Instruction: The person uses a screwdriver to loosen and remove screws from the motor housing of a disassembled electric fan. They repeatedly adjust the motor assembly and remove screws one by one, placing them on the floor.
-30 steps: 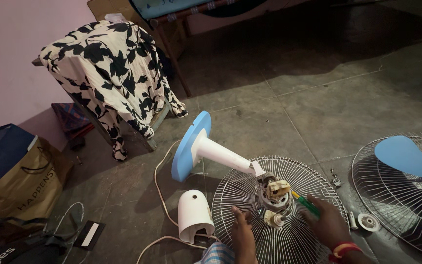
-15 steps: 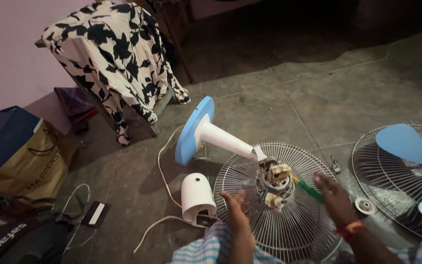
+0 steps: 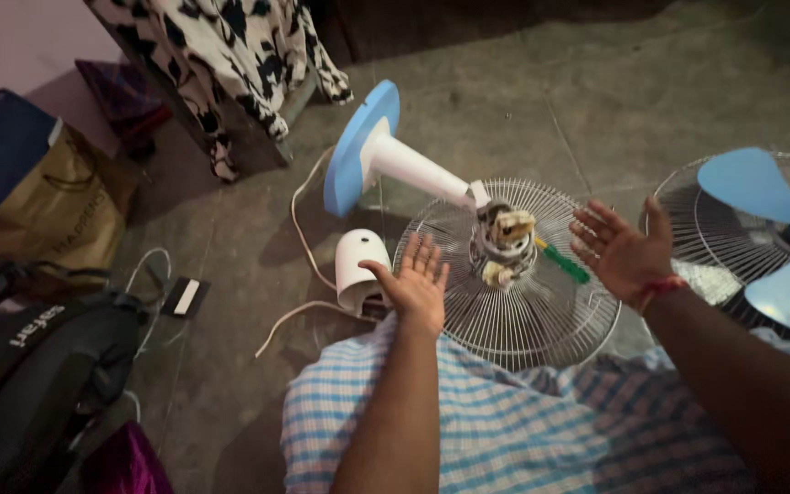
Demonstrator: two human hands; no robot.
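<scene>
1. Two bare hands hover over a dismantled table fan on the concrete floor, both with fingers spread and holding nothing.
2. The left hand is palm down above the near-left rim of the wire guard; just left of its thumb lies the white motor cover.
3. The right hand, palm turned inward with a red thread at the wrist, floats beside the guard's right edge; a green-handled screwdriver lies on the guard between it and the exposed motor.
4. The motor sits midway between the two hands, and the white stem runs from it to the blue base, beyond the left hand.
5. Right of the right hand rests a second grille with blue blades.
6. Far left of the left hand: a black backpack and a brown bag.
</scene>
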